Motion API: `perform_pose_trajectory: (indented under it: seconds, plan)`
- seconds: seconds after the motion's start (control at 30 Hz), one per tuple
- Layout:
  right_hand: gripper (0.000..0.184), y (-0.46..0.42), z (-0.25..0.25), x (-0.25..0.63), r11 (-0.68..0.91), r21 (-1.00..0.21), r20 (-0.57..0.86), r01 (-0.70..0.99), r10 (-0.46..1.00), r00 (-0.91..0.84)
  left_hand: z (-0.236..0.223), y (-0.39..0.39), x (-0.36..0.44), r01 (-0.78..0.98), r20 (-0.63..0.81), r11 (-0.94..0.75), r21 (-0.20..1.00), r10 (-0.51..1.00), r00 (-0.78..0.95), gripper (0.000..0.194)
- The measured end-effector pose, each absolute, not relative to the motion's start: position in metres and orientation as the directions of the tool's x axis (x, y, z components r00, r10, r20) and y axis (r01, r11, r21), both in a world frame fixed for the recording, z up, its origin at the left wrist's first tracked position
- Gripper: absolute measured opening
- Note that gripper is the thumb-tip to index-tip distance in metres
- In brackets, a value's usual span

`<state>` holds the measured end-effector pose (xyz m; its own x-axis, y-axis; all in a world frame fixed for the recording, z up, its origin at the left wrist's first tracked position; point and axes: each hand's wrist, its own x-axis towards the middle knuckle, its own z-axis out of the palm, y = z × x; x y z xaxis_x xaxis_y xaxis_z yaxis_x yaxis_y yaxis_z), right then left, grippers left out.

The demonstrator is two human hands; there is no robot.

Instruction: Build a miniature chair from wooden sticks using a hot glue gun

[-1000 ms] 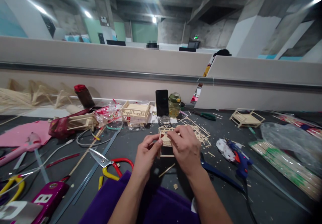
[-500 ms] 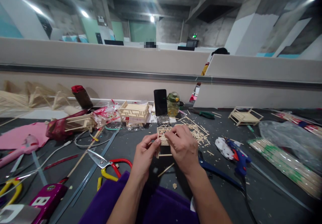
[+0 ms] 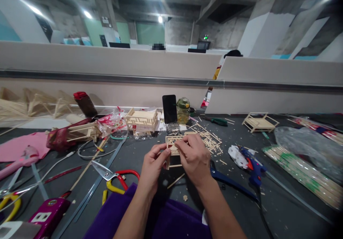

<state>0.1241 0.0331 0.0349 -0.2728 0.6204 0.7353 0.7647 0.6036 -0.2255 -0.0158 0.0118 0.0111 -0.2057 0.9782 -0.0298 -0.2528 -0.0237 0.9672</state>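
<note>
A small wooden stick model (image 3: pixel 173 152), an open frame with slats, stands between my hands above the dark table. My left hand (image 3: pixel 152 165) grips its left side, the thumb in front and the fingers behind. My right hand (image 3: pixel 196 156) is closed in a pinch at the model's upper right. Whatever those fingertips hold is hidden or too small to name. Just behind the right hand lies a pile of short cut sticks (image 3: pixel 211 140). A single stick (image 3: pixel 176 181) lies in front of the model.
Scissors (image 3: pixel 115 176) lie left; a glue gun (image 3: pixel 255 169) and dark blue-handled tool (image 3: pixel 233 185) lie right. Behind stand a phone (image 3: pixel 169 109), a bottle (image 3: pixel 183 112) and a finished stick model (image 3: pixel 142 119). Bagged sticks (image 3: pixel 294 171) are far right. Purple cloth (image 3: pixel 160 217) covers the front.
The view has shifted very slightly. Both hands stay at the stick model in nearly the same pose, and nothing has been let go.
</note>
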Motion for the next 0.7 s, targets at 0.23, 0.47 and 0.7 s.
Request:
perform_pose_trajectory:
  seconds: [0.23, 0.47, 0.7]
  plan:
    - [0.02, 0.033, 0.039, 0.128, 0.615, -0.263, 0.731, 0.743, 0.629, -0.262, 0.015, 0.024, -0.004, -0.252, 0.002, -0.086, 0.964, 0.949, -0.316, 0.028]
    - [0.019, 0.038, 0.04, 0.184, 0.519, -0.467, 0.775, 0.716, 0.63, 0.048, 0.016, 0.024, 0.002, -0.325, -0.078, -0.03, 0.945, 0.947, -0.312, 0.029]
    - [0.026, 0.038, 0.038, 0.175, 0.602, -0.396, 0.741, 0.693, 0.655, -0.146, 0.015, 0.024, -0.001, -0.324, -0.086, -0.019, 0.946, 0.948, -0.305, 0.029]
